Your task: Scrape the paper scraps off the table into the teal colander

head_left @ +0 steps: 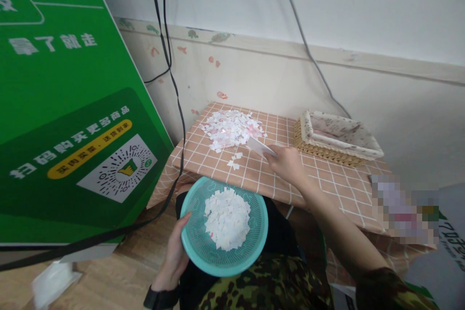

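My left hand (177, 244) grips the rim of a round turquoise plastic colander (196, 252) at its left side. The colander rests on my lap below the table's front edge. Inside it lies a heap of small white paper pieces (227, 218). My right hand (286, 162) is closed on a flat white card (258, 147), held over the table. Just beyond the card's far end is a pile of white and pinkish paper scraps (230, 128). A few loose scraps (234, 161) lie between that pile and the table's front edge.
A lined wicker basket (334, 140) stands at the table's back right, on a brown checked tablecloth (283, 131). A large green panel (72, 106) rises on the left. Black cables (178, 92) hang beside it. A blurred-out item (399, 210) lies at the right end.
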Demonstrator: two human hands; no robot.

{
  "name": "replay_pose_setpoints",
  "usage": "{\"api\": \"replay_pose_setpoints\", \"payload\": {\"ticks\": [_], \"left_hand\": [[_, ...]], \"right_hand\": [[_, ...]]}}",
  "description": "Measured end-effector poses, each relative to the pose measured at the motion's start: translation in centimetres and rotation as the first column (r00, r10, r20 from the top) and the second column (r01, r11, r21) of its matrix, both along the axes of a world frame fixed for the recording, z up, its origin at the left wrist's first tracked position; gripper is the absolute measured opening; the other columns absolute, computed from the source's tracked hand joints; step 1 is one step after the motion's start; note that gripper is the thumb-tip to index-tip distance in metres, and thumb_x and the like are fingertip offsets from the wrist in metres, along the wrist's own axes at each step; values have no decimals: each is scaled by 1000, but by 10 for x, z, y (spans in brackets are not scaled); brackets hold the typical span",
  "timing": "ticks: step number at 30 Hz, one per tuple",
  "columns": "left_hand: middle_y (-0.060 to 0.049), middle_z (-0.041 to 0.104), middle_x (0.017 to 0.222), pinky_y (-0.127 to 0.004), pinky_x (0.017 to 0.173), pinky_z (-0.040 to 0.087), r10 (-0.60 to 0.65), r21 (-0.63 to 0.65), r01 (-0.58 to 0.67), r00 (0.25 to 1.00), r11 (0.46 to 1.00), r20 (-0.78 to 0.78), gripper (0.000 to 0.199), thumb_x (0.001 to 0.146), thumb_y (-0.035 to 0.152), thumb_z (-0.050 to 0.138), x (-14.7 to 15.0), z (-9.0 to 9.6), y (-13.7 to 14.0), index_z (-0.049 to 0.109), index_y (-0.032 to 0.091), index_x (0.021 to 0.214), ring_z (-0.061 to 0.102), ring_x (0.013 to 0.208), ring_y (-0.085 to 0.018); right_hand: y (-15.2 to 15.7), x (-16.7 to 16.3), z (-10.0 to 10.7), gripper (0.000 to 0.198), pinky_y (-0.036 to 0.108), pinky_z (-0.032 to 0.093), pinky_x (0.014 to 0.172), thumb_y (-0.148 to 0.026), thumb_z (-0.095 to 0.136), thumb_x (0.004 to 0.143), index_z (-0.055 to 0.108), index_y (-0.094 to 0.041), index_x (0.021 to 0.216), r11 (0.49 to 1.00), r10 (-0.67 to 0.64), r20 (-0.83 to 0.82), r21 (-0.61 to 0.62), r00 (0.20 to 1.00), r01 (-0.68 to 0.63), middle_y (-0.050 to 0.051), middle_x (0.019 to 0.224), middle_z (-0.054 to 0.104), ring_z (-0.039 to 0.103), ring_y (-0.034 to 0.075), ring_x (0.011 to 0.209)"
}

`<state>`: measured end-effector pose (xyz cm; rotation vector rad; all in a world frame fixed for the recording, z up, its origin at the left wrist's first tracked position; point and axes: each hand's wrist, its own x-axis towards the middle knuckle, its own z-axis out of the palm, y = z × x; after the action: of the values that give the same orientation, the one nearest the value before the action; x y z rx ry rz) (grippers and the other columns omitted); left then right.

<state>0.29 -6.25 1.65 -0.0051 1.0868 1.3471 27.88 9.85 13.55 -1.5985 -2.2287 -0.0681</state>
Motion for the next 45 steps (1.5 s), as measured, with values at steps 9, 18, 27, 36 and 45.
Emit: {"api": "replay_pose_setpoints", "payload": {"ticks": [9, 18, 27, 36, 45], "left_hand": [[-8, 76, 85, -37, 85, 53, -6, 10, 6, 1000, 1000, 1, 22, 72, 23, 68, -1, -4, 0, 74, 12, 90, 70, 84, -27], [-9, 76, 86, -39, 85, 53, -6, 11, 6, 1000, 1000, -4, 24, 72, 22, 68, 0, 0, 0, 73, 12, 92, 70, 87, -28], [-9, 76, 87, -39, 85, 53, -17, 3, 17, 1000, 1000, -4, 25, 72, 24, 68, -1, -3, 0, 73, 12, 93, 70, 88, -29], [-9, 76, 84, -42, 87, 53, -17, -5, 17, 1000, 1000, 1, 24, 72, 22, 68, 0, 0, -1, 74, 12, 93, 70, 88, -30], [-10, 76, 88, -41, 86, 53, -15, 7, 15, 1000, 1000, -17, 24, 72, 23, 68, 0, -1, -1, 74, 11, 92, 70, 87, -29]], "right_hand": [[-2, 12, 4, 21, 26, 28, 54, -26, 48, 83, 65, -18, 74, 998, -51, 110, -30, 993, 55, 5, 63, 64, 54, 16, 57], [-1, 2, 3, 20, 26, 31, 54, -25, 48, 82, 66, -19, 81, 997, -70, 40, -38, 997, 71, 5, 69, 68, 58, 17, 60], [3, 2, 4, 21, 28, 26, 52, -27, 47, 83, 64, -17, 77, 989, -147, 122, 15, 982, 146, 8, 66, 67, 57, 18, 57], [3, -12, 3, 20, 28, 27, 54, -24, 46, 83, 63, -17, 74, 999, -48, 154, -7, 987, 49, 7, 66, 66, 56, 17, 57], [-3, -4, 5, 21, 27, 28, 56, -24, 47, 83, 64, -17, 73, 1000, -1, 102, -19, 995, 3, 5, 64, 65, 55, 15, 56]]}}
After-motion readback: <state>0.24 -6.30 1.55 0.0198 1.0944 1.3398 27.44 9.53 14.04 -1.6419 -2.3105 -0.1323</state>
